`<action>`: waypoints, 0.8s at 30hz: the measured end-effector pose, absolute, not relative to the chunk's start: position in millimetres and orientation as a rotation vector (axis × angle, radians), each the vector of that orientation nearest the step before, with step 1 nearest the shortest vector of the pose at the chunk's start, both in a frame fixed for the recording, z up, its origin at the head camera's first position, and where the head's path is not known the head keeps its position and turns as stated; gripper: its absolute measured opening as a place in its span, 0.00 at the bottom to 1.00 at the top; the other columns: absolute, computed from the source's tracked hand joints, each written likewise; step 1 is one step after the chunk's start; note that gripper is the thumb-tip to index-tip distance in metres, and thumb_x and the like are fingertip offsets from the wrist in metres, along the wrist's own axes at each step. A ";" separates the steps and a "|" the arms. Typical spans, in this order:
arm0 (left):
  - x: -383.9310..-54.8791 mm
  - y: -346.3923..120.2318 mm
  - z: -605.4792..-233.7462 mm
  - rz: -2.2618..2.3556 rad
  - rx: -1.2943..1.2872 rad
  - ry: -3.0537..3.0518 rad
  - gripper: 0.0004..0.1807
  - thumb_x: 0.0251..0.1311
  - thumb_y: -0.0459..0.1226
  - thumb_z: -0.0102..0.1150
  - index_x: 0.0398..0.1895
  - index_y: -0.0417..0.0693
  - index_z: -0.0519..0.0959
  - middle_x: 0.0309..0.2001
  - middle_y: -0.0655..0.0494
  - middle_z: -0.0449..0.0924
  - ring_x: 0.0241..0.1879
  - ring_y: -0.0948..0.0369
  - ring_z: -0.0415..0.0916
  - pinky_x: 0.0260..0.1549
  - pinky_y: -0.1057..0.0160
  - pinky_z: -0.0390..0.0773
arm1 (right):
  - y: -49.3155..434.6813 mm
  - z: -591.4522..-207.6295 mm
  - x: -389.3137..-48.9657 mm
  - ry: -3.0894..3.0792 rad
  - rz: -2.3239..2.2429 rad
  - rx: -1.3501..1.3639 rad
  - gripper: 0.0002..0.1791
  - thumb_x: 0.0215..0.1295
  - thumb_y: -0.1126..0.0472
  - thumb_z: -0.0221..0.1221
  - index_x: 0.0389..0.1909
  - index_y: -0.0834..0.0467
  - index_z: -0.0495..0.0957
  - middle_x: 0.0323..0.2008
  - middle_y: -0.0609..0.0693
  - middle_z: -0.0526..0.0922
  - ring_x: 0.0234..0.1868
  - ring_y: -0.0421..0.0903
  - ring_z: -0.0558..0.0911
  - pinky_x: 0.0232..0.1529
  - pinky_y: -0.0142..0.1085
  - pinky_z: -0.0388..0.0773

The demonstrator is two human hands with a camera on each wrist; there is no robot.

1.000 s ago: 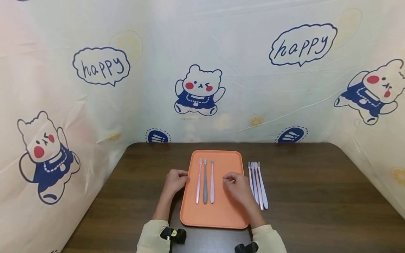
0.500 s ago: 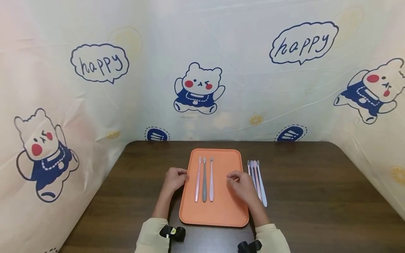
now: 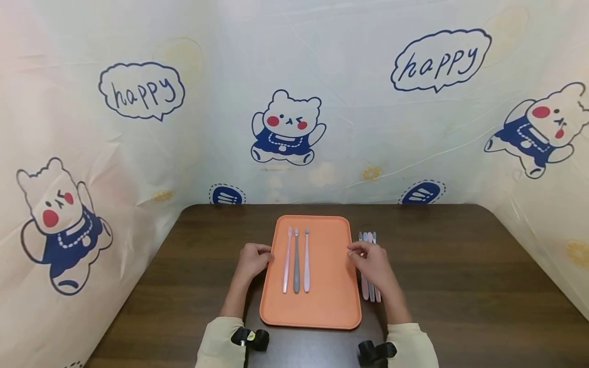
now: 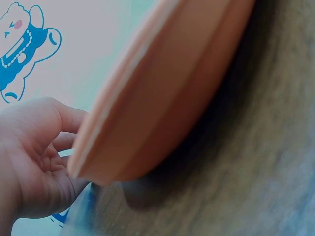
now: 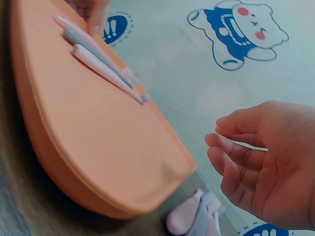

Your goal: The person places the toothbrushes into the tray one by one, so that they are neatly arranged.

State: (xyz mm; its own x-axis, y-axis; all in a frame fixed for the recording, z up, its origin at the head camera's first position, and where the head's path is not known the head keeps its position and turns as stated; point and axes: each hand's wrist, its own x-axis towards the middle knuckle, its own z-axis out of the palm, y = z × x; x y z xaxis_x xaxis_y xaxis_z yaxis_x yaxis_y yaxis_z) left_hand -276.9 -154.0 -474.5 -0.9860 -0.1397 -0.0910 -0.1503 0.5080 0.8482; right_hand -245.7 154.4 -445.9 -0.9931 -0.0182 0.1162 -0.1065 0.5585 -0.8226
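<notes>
left hand: bent fingers at orange tray, left rim; tips hidden in left wrist view, hold cannot be told. three toothbrushes: side by side on tray. right hand: by tray's right rim; right wrist view shows palm, loosely bent fingers, nothing held. toothbrush bundle: worktop, right of tray, partly hidden by right hand in head view.

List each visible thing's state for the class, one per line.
Orange tray: lying flat, partly filled.
Pink toothbrush: lying on tray.
Gray toothbrush: lying on tray.
Lilac toothbrush: lying on tray.
Toothbrush cluster: beside tray, partly hidden.
Left hand: touching tray's left edge.
Right hand: fingers loosely curled, holding nothing.
</notes>
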 end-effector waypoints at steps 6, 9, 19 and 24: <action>-275.6 -154.4 -472.9 1.517 -0.273 2.720 0.16 0.57 0.30 0.60 0.47 0.34 0.87 0.40 0.39 0.89 0.29 0.61 0.85 0.30 0.63 0.84 | 164.8 -443.6 -246.0 -2.706 1.419 0.039 0.12 0.67 0.65 0.60 0.48 0.66 0.84 0.38 0.58 0.87 0.33 0.43 0.82 0.32 0.29 0.77; -275.5 -154.3 -472.1 1.519 -0.278 2.714 0.16 0.58 0.30 0.60 0.47 0.34 0.87 0.41 0.39 0.89 0.30 0.61 0.85 0.31 0.63 0.85 | 171.3 -443.4 -245.5 -2.711 1.380 0.019 0.13 0.67 0.65 0.60 0.49 0.66 0.84 0.39 0.59 0.87 0.36 0.46 0.82 0.33 0.30 0.76; -276.7 -154.1 -473.5 1.511 -0.266 2.714 0.16 0.57 0.30 0.60 0.48 0.34 0.87 0.41 0.39 0.89 0.30 0.60 0.86 0.31 0.63 0.85 | 194.5 -446.7 -242.3 -2.721 1.338 -0.058 0.14 0.68 0.65 0.60 0.50 0.67 0.84 0.42 0.63 0.87 0.45 0.55 0.85 0.44 0.41 0.83; -276.7 -153.8 -473.1 1.509 -0.274 2.716 0.16 0.57 0.30 0.60 0.47 0.34 0.87 0.41 0.39 0.89 0.31 0.60 0.85 0.31 0.63 0.85 | 200.5 -448.9 -242.9 -2.750 1.301 -0.083 0.14 0.68 0.64 0.61 0.50 0.67 0.84 0.42 0.62 0.87 0.45 0.56 0.85 0.41 0.38 0.81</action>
State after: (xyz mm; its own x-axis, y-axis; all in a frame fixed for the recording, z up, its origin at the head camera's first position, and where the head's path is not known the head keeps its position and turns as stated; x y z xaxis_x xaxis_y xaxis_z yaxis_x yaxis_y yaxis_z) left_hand -276.7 -153.8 -473.1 -0.9843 -0.1423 -0.1047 -0.1640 0.5163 0.8406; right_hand -242.9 200.5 -448.9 -0.9937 0.0913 0.0656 0.0072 0.6338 -0.7735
